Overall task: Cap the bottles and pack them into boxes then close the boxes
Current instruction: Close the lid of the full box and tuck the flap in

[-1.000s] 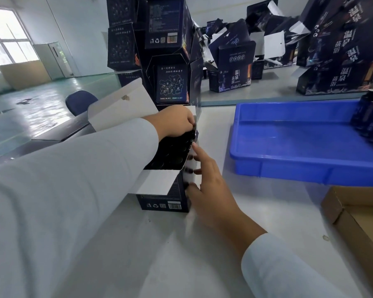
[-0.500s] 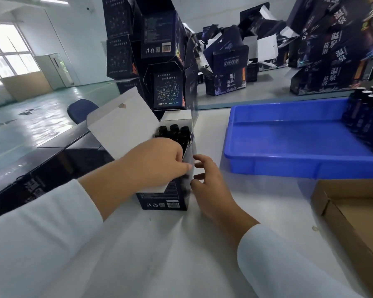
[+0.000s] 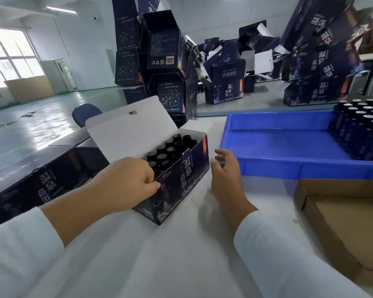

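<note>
White worktable: a dark navy printed carton, white lid flap raised, stands centrally, reading "温泉苗浴". Black-capped dark bottles fill it. Left hand pinches its near flap; right hand hovers beside it, relaxed, grasping nothing.
</note>
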